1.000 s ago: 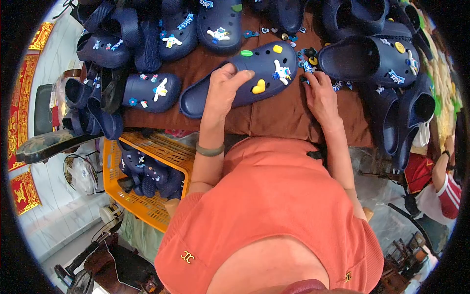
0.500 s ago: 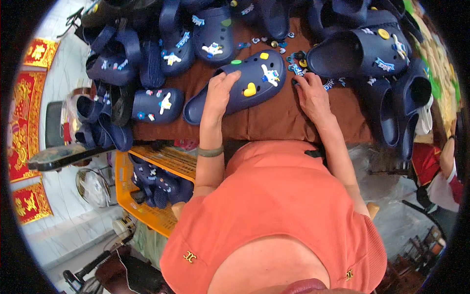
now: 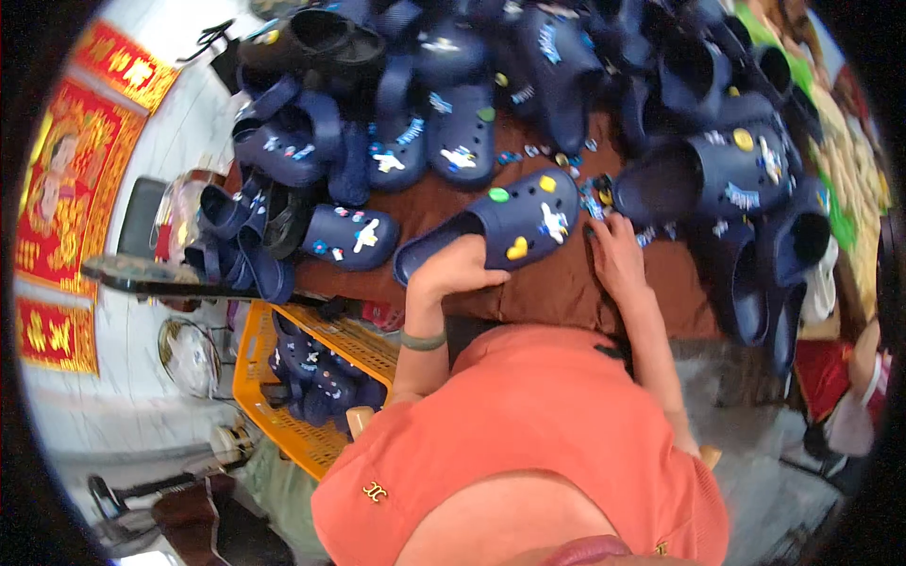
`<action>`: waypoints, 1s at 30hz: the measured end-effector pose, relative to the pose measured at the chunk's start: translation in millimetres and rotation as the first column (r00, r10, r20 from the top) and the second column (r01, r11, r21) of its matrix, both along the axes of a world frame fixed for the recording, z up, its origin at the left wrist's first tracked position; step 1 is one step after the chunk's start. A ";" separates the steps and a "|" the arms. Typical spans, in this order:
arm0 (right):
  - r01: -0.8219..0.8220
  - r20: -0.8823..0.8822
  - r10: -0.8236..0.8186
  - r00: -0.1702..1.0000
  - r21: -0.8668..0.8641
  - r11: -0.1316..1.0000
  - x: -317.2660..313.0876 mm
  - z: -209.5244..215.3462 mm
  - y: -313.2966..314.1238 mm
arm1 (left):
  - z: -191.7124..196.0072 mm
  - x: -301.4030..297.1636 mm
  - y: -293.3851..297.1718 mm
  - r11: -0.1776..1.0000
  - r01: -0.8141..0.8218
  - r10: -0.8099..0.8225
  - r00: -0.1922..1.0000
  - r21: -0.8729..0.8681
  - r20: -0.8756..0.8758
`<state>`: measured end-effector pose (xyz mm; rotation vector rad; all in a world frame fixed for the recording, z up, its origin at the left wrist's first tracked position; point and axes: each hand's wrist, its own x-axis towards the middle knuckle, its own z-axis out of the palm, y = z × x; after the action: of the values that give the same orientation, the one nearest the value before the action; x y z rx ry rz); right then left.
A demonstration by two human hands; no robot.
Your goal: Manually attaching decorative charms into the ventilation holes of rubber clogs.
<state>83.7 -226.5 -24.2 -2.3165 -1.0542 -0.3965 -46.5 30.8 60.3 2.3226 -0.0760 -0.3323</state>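
Note:
A navy clog with yellow, green and white-and-blue charms lies on the brown cloth in front of me, its toe pointing right. My left hand has its fingers inside the clog's foot opening and its thumb outside along the near side, holding it. Just right of the toe, my right hand reaches into a small heap of loose charms with bent fingers drawn close together. Anything between those fingertips is too small to make out.
Decorated navy clogs crowd the far side, with one more clog at left and a large one at right. Below the table's left edge stands an orange crate holding more clogs. Another person's arm shows at far right.
The view has shifted, so the table sits lower in the picture. My left hand has gone from gripping the clog's upper to having its fingers inside the opening. My right hand stays at the charms.

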 end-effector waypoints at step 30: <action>0.016 0.010 -0.016 1.000 0.058 0.998 -2.1 -1.7 -0.2 | 114.1 -26.4 292.9 0.185 -0.407 0.981 0.028 -0.894 0.190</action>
<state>81.6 -226.7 -25.9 -2.2756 -1.0162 -0.4396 -73.0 323.8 174.3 1.2147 0.6201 1.2337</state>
